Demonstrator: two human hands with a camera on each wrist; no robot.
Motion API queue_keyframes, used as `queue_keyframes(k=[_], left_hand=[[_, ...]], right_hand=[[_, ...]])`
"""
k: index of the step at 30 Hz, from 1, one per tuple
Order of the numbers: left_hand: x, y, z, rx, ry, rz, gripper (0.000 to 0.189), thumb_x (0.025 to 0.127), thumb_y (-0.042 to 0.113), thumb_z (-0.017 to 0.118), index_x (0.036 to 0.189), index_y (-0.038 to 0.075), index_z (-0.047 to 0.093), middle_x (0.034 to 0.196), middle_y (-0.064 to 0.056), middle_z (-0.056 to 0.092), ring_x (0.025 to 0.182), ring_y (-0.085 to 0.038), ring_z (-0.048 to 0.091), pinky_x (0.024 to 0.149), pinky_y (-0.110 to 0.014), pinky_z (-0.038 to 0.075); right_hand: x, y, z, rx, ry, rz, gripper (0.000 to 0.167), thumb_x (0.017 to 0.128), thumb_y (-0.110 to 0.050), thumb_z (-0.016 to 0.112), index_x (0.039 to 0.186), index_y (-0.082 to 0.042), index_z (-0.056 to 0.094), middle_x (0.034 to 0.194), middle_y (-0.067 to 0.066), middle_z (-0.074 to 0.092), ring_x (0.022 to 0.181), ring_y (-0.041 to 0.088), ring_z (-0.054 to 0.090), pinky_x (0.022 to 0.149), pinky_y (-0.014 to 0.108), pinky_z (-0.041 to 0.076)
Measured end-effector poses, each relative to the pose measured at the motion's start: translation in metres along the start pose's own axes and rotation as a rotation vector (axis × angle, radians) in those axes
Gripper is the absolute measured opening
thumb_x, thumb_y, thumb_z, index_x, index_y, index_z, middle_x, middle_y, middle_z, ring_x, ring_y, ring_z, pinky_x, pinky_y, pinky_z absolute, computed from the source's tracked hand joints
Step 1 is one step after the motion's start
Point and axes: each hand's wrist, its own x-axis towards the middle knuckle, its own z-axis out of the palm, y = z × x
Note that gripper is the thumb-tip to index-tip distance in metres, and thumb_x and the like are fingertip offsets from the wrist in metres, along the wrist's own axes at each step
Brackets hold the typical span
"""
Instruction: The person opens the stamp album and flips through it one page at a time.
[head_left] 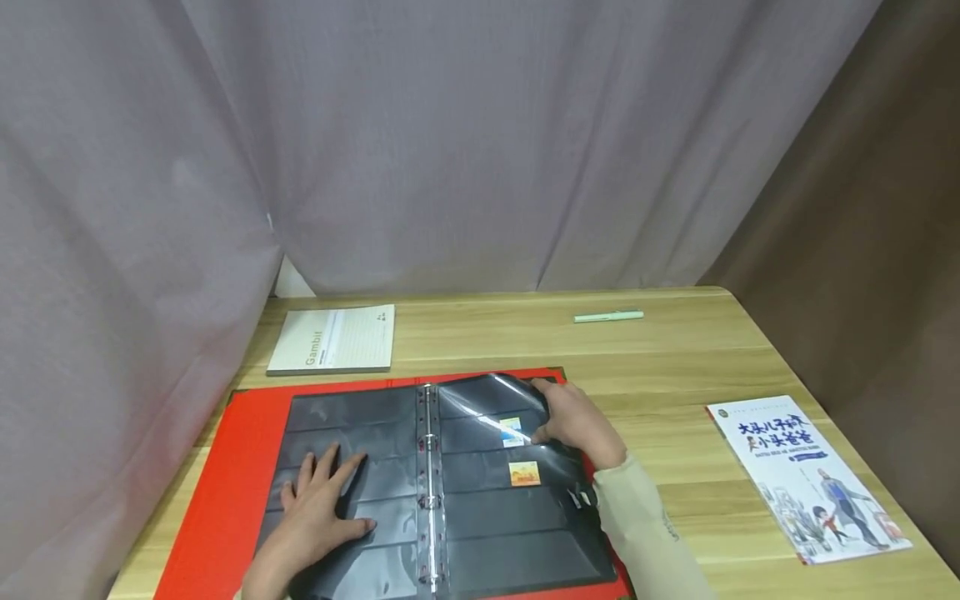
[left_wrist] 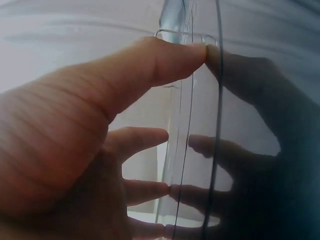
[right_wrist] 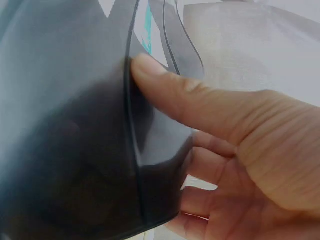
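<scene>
A red ring-bound stamp album (head_left: 202,492) lies spread on the table, black pocket pages on both sides of its metal rings (head_left: 431,492). My left hand (head_left: 318,504) rests with spread fingers on the left page (head_left: 390,479); in the left wrist view its thumb (left_wrist: 150,62) touches the glossy, reflecting sheet. At the right page's outer edge, my right hand (head_left: 581,421) pinches the album page (right_wrist: 65,150), thumb on top and fingers behind. That page (head_left: 487,521) bows upward there. A blue-and-white stamp (head_left: 512,432) and an orange stamp (head_left: 524,473) sit in its pockets.
Behind the album at the left lies a pale notebook (head_left: 333,340). A light green pen (head_left: 608,317) is near the table's back edge. To the right lies a white picture book (head_left: 810,479). Grey curtains (head_left: 450,150) hang behind the wooden table (head_left: 675,367).
</scene>
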Motion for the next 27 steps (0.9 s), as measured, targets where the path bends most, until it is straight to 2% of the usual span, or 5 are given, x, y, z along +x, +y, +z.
queue_keyframes(k=[7, 15, 21, 25, 27], left_hand=[[-0.001, 0.002, 0.002, -0.023, 0.001, 0.007, 0.096, 0.073, 0.038, 0.089, 0.154, 0.012, 0.044, 0.162, -0.032, 0.011, 0.143, -0.063, 0.001, 0.098, -0.086, 0.001], [-0.004, 0.000, 0.008, -0.042, 0.020, 0.030, 0.103, 0.076, 0.048, 0.086, 0.158, 0.013, 0.036, 0.163, -0.031, 0.010, 0.141, -0.065, 0.000, 0.097, -0.086, 0.000], [-0.002, 0.001, 0.011, -0.052, 0.028, 0.012, 0.100, 0.075, 0.048, 0.086, 0.156, 0.011, 0.040, 0.162, -0.032, 0.011, 0.142, -0.065, -0.002, 0.097, -0.087, -0.001], [-0.001, 0.001, 0.010, -0.057, 0.060, 0.022, 0.098, 0.074, 0.045, 0.087, 0.154, 0.010, 0.043, 0.162, -0.032, 0.011, 0.142, -0.064, -0.005, 0.097, -0.087, -0.003], [0.000, 0.001, 0.009, -0.059, 0.081, 0.034, 0.097, 0.074, 0.043, 0.088, 0.153, 0.010, 0.044, 0.162, -0.032, 0.012, 0.142, -0.064, -0.006, 0.098, -0.086, -0.004]], right_hand=[[-0.003, 0.003, -0.008, 0.083, 0.028, -0.019, 0.093, 0.067, -0.008, 0.095, 0.147, 0.001, 0.048, 0.091, 0.009, 0.064, 0.076, 0.023, 0.055, 0.066, 0.034, 0.051], [-0.008, 0.020, -0.009, 0.095, 0.043, -0.078, 0.090, 0.069, -0.001, 0.091, 0.147, 0.002, 0.048, 0.137, 0.025, 0.058, 0.121, 0.036, 0.057, 0.099, 0.051, 0.048], [-0.025, 0.030, -0.014, 0.226, 0.041, -0.136, 0.090, 0.072, 0.007, 0.083, 0.152, -0.001, 0.042, 0.136, 0.026, 0.057, 0.079, 0.024, 0.057, 0.069, 0.037, 0.053], [-0.040, 0.032, -0.018, 0.329, 0.052, -0.174, 0.096, 0.074, 0.010, 0.081, 0.157, -0.005, 0.034, 0.159, 0.024, 0.033, 0.078, 0.021, 0.056, 0.066, 0.029, 0.052], [-0.046, 0.033, -0.020, 0.382, 0.051, -0.174, 0.098, 0.076, 0.009, 0.080, 0.158, -0.005, 0.030, 0.153, 0.027, 0.039, 0.081, 0.022, 0.057, 0.067, 0.028, 0.053]])
